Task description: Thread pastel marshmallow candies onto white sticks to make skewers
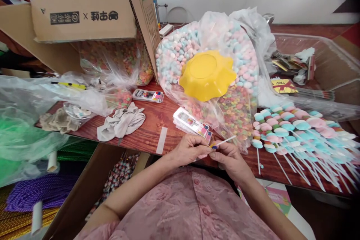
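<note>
A thin white stick (225,141) lies nearly level just above the near edge of the tabletop (153,120), its long axis running from lower left to upper right, free end pointing toward the bag of candy rings (233,114). Small coloured pieces (213,146) sit at its lower end, between both hands. The left hand (189,149) has its grip closed, fingertips pinched on that end; the right hand (231,158) likewise pinches it from the other side. Beside them lies a stack of printed cards (191,122), and to the right a row of finished candy skewers (295,131).
</note>
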`<state>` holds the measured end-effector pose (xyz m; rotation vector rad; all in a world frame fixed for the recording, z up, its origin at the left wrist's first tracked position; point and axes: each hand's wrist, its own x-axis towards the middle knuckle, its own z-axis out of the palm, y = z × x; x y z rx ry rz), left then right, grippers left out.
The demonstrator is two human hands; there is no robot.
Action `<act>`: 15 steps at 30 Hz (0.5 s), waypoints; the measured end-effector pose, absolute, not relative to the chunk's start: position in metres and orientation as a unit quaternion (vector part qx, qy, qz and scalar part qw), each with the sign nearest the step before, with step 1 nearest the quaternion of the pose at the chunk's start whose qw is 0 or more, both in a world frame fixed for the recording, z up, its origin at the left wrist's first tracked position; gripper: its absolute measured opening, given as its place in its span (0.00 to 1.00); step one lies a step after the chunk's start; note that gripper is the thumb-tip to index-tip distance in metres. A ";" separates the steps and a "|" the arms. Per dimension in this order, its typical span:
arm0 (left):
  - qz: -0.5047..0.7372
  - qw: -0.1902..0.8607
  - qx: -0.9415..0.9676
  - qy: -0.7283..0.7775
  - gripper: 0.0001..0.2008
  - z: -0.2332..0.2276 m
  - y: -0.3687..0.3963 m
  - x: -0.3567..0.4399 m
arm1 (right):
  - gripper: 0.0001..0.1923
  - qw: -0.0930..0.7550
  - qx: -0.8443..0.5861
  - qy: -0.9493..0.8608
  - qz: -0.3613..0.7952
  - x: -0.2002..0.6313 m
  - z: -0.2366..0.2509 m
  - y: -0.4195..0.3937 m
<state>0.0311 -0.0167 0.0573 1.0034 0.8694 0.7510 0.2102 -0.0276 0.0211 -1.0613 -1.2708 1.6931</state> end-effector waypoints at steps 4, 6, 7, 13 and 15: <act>0.327 0.711 0.510 0.357 0.17 0.052 -0.015 0.025 | 0.12 0.324 -0.389 -0.550 0.665 0.209 0.035 -0.023; 0.356 0.688 0.518 0.362 0.15 0.050 -0.015 0.024 | 0.13 0.339 -0.392 -0.534 0.669 0.205 0.037 -0.025; 0.375 0.671 0.526 0.364 0.14 0.050 -0.016 0.023 | 0.14 0.355 -0.396 -0.513 0.674 0.203 0.035 -0.026; 0.440 0.537 0.620 0.366 0.08 0.056 -0.021 0.027 | 0.09 0.447 -0.415 -0.463 0.643 0.203 0.017 -0.031; 0.425 0.525 0.641 0.363 0.09 0.060 -0.022 0.028 | 0.10 0.436 -0.406 -0.484 0.641 0.206 0.019 -0.029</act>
